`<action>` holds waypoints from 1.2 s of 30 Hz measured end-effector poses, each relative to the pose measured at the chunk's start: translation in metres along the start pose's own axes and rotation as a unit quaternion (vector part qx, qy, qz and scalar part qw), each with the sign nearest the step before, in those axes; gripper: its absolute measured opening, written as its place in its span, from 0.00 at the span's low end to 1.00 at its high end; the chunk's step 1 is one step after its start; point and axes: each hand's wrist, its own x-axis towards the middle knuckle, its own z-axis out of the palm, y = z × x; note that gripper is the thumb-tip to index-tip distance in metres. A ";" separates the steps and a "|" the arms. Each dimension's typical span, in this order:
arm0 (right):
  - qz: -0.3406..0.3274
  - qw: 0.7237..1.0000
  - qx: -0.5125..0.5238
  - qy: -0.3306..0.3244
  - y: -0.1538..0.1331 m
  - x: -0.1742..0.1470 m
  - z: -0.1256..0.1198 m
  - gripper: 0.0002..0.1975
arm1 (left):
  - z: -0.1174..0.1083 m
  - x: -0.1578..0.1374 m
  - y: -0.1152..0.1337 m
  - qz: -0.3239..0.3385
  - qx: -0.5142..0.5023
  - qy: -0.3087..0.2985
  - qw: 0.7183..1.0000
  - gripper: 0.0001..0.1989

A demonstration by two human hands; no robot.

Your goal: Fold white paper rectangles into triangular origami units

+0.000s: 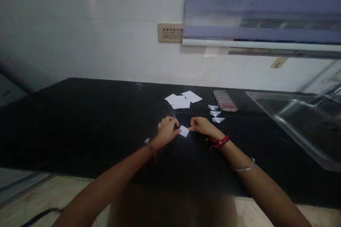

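Observation:
A small white paper square, turned so that its corners point up, down and sideways, lies on the black countertop between my hands. My left hand is at its left corner, thumb on the paper and fingers curled. At the opposite corner my right hand has its fingers curled in, with the thumb tip at the paper's edge. Beyond my hands lie several loose white paper sheets, partly overlapping. To the right of them sit small folded paper pieces in a short column.
A blurred-out flat, phone-shaped object lies just behind the folded pieces. A metal sink is set into the countertop at the right. The white wall at the back carries a socket strip.

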 end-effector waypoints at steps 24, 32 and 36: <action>-0.306 0.947 -0.092 0.002 0.004 -0.020 0.000 0.12 | -0.018 0.008 -0.029 0.258 -0.028 -0.047 0.965 0.10; -0.310 0.938 -0.154 0.016 -0.001 -0.018 0.003 0.13 | -0.025 0.008 -0.026 0.317 0.020 -0.039 0.947 0.11; -0.321 0.931 -0.170 0.025 0.001 -0.018 0.004 0.14 | -0.025 0.011 -0.025 0.347 0.066 -0.048 0.934 0.11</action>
